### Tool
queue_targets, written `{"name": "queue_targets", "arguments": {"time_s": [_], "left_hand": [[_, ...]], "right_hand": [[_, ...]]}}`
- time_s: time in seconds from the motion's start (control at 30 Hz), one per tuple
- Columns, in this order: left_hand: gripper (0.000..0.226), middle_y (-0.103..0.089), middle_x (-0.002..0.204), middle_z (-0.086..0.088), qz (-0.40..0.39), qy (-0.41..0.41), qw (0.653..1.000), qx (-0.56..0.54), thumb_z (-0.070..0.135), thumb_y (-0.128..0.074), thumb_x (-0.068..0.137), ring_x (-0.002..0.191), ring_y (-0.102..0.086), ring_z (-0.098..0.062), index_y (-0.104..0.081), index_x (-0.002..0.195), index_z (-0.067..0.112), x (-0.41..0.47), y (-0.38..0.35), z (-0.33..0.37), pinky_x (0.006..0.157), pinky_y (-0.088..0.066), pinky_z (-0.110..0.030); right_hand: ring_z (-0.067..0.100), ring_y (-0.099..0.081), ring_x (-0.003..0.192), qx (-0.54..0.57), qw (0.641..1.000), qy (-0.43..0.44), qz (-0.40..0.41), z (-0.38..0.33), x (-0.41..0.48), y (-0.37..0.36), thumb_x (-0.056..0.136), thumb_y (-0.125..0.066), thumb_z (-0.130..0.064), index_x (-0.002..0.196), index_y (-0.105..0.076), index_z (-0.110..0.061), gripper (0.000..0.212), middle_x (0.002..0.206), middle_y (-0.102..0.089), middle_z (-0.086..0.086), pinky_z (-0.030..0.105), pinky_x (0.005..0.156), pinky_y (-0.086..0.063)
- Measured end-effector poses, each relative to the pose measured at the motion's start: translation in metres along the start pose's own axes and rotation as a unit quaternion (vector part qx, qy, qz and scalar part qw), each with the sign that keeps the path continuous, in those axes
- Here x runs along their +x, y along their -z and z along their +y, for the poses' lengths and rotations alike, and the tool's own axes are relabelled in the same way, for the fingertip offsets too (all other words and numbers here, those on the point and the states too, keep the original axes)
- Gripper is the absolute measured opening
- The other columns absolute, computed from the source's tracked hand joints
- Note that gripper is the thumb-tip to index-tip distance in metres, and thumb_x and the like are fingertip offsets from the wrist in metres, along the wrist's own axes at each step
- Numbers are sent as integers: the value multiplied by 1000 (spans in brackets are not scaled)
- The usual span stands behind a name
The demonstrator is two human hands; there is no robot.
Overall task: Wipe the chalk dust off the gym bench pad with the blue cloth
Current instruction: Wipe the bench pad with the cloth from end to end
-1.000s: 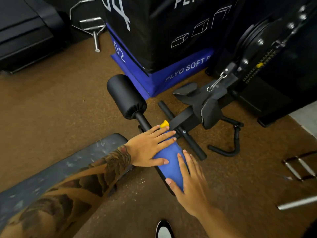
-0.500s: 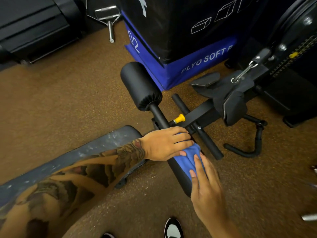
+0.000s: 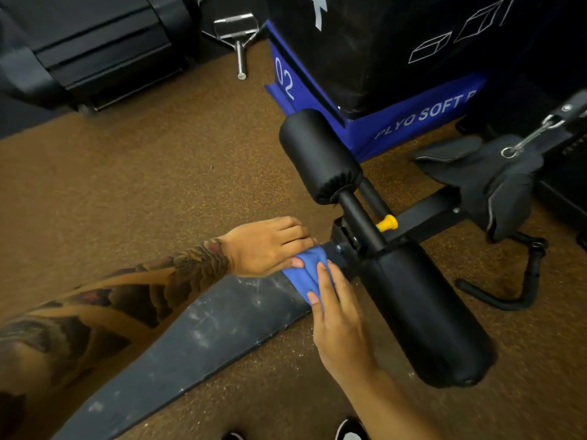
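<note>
The dark bench pad runs from the lower left toward the centre, streaked with white chalk dust. A bunched blue cloth lies on its far end, next to the bench's metal joint. My left hand presses on the cloth's upper left edge, fingers together over it. My right hand lies flat on the cloth's lower right part, fingertips on the fabric. Both hands cover much of the cloth.
Two black foam rollers on a bar with a yellow knob stand just right of the hands. A blue-and-black plyo box is behind, a cable strap at right, a metal handle on the brown floor.
Both hands have drawn the cloth off the near foam roller, back onto the end of the bench pad, bunching it smaller. The camera view has shifted left and closer.
</note>
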State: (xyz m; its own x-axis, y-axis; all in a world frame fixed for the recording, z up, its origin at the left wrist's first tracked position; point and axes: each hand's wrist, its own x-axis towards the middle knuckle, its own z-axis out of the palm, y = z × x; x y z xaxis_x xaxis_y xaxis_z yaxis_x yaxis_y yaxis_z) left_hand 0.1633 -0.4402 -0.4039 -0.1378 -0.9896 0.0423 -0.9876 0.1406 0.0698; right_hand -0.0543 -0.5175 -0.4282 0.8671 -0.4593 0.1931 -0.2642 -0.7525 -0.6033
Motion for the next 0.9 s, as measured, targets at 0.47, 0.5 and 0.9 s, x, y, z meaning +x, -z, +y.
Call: {"name": "queue_targets", "arguments": {"time_s": [0.47, 0.5, 0.9], "left_hand": [[66, -30, 158, -20, -127, 10, 991, 36, 48, -20, 105, 149, -18, -38, -27, 153, 4, -23, -98, -48, 122, -9, -50], [70, -20, 162, -16, -139, 14, 989, 44, 53, -18, 103, 151, -8, -35, -19, 156, 6, -25, -101, -48, 123, -4, -50], [74, 8, 165, -13, -134, 208, 969, -18, 53, -4, 100, 152, 9, -27, 4, 156, 6, -25, -115, -2, 121, 7, -37]], "right_hand": [[37, -27, 138, -132, 987, -35, -83, 37, 5, -114, 96, -29, -37, 145, -25, -6, 58, 151, -27, 20, 49, 109, -33], [37, -24, 140, -150, 983, -42, -94, 36, 4, -113, 96, -25, -40, 147, -22, -8, 60, 153, -23, 19, 50, 110, -28], [29, 0, 145, -204, 959, 45, -193, 47, 2, -92, 98, -12, -43, 150, -12, -14, 60, 158, -7, 8, 50, 114, -21]]}}
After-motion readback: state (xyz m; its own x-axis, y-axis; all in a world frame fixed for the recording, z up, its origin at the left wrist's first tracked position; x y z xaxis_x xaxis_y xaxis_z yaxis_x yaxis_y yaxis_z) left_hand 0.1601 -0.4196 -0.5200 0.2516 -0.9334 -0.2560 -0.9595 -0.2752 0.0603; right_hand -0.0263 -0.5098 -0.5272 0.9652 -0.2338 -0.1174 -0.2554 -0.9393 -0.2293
